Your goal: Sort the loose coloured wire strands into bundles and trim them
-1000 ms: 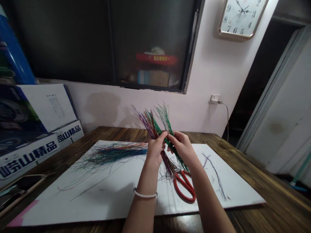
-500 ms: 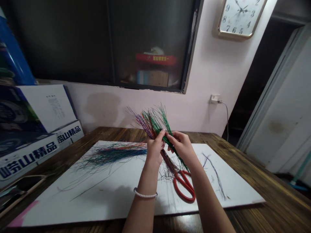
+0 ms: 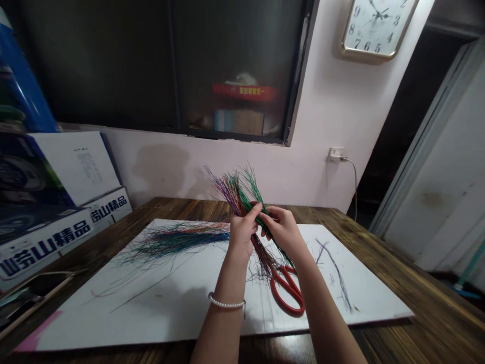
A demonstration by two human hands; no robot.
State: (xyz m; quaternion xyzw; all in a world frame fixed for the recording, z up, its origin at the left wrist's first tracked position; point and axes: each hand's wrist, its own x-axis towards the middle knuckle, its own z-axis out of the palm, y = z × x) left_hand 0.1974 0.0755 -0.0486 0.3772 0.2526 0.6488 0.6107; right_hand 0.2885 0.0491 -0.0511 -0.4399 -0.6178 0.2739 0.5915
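Note:
My left hand [image 3: 243,228] is closed around a bundle of thin coloured wires [image 3: 235,199], purple, orange-brown and green, whose ends fan out above the fist. Brown lower ends of the bundle slant down to the right. Beside it, my right hand [image 3: 279,225] pinches a green bunch of wires [image 3: 254,189] where the two hands meet. Red-handled scissors [image 3: 287,293] lie on the white board [image 3: 170,313] below my hands; their blades are mostly hidden by the wires. Left of my left hand, a pile of blue, green and orange wires [image 3: 182,240] rests on the board.
Purple wire strands [image 3: 335,265] and small scraps lie at the board's right. The board sits on a dark wooden table [image 3: 382,268]. Printed cardboard boxes [image 3: 68,232] stand at the left. A wall, window and socket [image 3: 336,154] are behind.
The upper ends of the wires have shifted slightly, the green bunch drawing a little closer to the main bundle. Both hands keep nearly the same place and hold.

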